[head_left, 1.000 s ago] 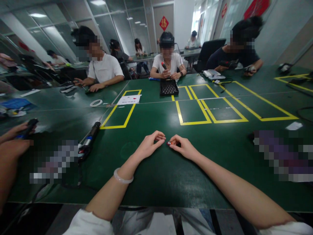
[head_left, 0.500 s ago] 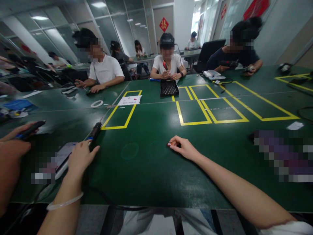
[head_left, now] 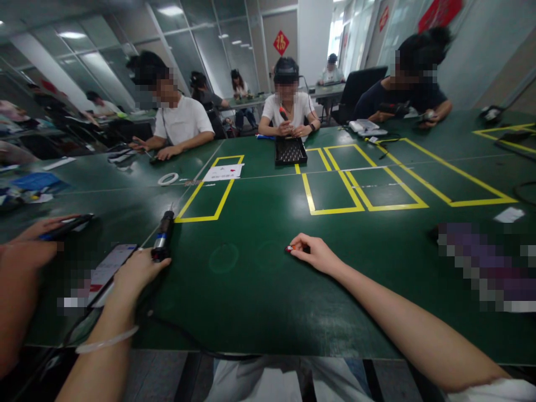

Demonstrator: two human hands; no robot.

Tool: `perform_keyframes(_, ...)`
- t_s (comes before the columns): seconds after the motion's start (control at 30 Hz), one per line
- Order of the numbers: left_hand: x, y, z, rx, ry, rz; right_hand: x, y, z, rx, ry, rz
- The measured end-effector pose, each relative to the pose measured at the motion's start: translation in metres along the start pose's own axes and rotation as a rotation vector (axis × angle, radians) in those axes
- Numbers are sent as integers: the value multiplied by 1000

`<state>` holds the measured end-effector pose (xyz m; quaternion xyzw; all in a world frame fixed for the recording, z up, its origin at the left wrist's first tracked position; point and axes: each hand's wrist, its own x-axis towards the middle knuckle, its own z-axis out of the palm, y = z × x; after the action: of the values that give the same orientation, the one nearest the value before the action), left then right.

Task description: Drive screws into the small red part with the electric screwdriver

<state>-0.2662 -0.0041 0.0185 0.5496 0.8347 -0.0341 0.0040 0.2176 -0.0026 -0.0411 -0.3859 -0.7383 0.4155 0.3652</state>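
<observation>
My left hand (head_left: 138, 271) is at the rear end of a black electric screwdriver (head_left: 163, 231) with a blue band, its thumb and fingers around that end. The tool points away from me, with its thin metal bit at the far end. My right hand (head_left: 314, 252) rests on the green table, fingertips pinched on a small red and black piece (head_left: 288, 249). Most of that piece is hidden by the fingers. A phone (head_left: 112, 267) with a lit screen lies just left of my left hand.
Yellow tape frames (head_left: 335, 211) mark the table (head_left: 251, 312). A white paper label (head_left: 223, 172) and a tape roll (head_left: 168, 178) lie further off. Another person's hand (head_left: 54, 226) holds a dark tool at left. Opposite, a person sits behind a black tray (head_left: 290, 152). A black cable (head_left: 184, 338) crosses the near edge.
My left hand has drawn slightly back toward me, and the screwdriver has swung nearer to straight ahead, more of its body showing. My right hand stays put. The neighbour's hand at left shifted right.
</observation>
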Motion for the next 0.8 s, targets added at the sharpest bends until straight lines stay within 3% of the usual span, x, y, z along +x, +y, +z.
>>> perform_keyframes(0.1, -10, 24, -4, 80, -37, 69, 1, 1, 1, 4, -11, -10)
perform_keyframes(0.23, -29, 67, -6, 67, 2, 184, 1, 4, 0, -61, 35, -72)
perform_keyframes(0.6, -101, 223, -10, 79, 111, 612, 1, 7, 2, -40, 77, -57)
perform_keyframes(0.7, -115, 253, -5, 44, 126, 702, 1, 6, 1, -83, 99, -79)
perform_keyframes(0.8, -124, 270, 1, -7, 136, 762, 1, 5, 0, -139, 109, -108)
